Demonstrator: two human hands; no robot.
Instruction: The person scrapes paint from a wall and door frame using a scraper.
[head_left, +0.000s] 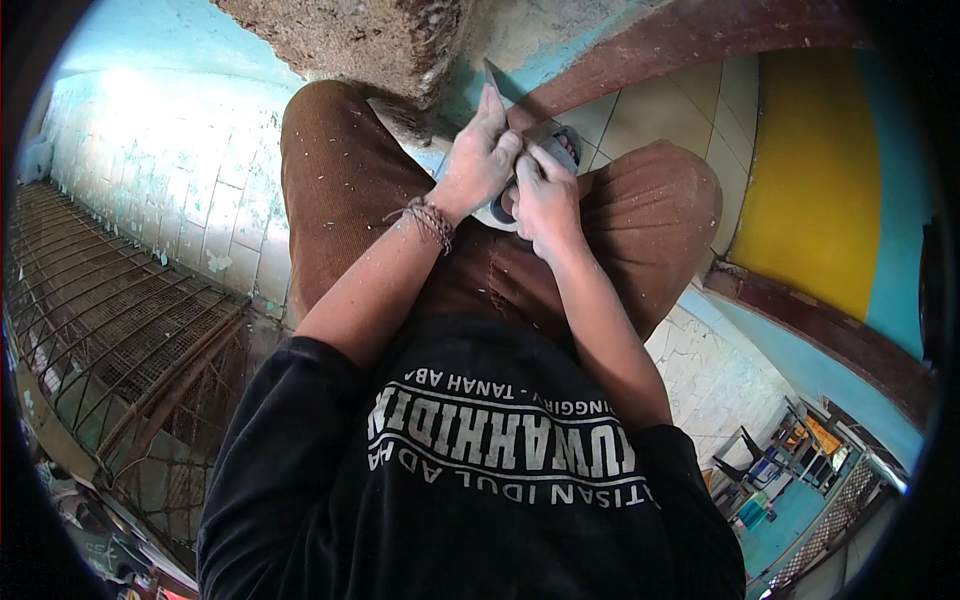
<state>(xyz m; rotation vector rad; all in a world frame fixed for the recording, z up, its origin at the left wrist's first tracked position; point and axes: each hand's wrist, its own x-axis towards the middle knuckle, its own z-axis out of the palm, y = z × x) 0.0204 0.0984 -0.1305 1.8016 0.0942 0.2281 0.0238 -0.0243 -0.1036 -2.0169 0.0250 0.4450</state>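
Note:
My left hand, whitened with dust and with a braided bracelet at the wrist, lies along a narrow pointed tool, perhaps a metal blade. Its fingers stretch toward the tip and its thumb presses on the near side. My right hand, also dusty, is curled against the left thumb around the tool's near end, which the fingers mostly hide. Below both hands, between my thighs, a pale round thing with a dark ring shows in part; I cannot tell what it is.
My brown corduroy trousers carry pale chips. A rough, broken masonry block juts out ahead, beside a dark red ledge. A rusty wire cage stands at left. On the right is a yellow and blue wall. A sandalled foot rests on tiles.

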